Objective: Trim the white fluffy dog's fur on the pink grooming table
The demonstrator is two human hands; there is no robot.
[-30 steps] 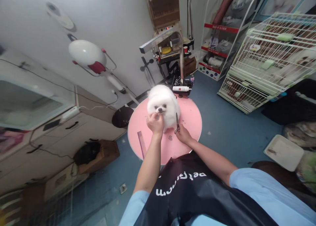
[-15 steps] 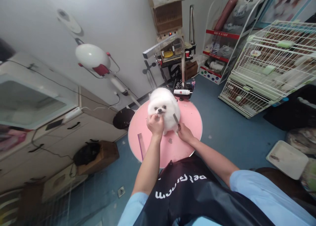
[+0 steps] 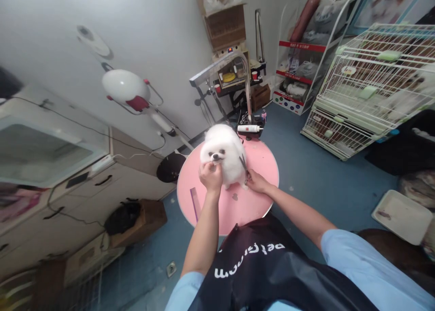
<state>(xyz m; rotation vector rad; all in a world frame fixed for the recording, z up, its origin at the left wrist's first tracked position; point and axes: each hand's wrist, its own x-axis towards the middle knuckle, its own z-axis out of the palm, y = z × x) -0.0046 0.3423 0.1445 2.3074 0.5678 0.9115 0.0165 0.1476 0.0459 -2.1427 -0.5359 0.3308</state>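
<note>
A fluffy white dog (image 3: 233, 166) sits on a round pink table (image 3: 251, 202), facing me. My left hand (image 3: 211, 175) is closed under its muzzle, fingers pinched on the fur at the chin. In my right hand (image 3: 255, 181) is a pair of scissors (image 3: 243, 162), blades a little apart and pointing up along the dog's side at the right. A purple-edged comb (image 3: 195, 204) lies on the table to the left of my left forearm. A small tuft of fur or mark (image 3: 234, 196) shows on the tabletop in front of the dog.
A metal grooming arm (image 3: 247, 87) rises behind the table, with a white bottle (image 3: 249, 128) in a black holder at its base. A white dryer (image 3: 125, 85) on a stand is at the left. Wire cages (image 3: 367, 93) with an animal inside stand at the right.
The scissor blades have parted and tilted more upright beside the dog. The dog's head and my left hand sit slightly further left and lower as the view shifts.
</note>
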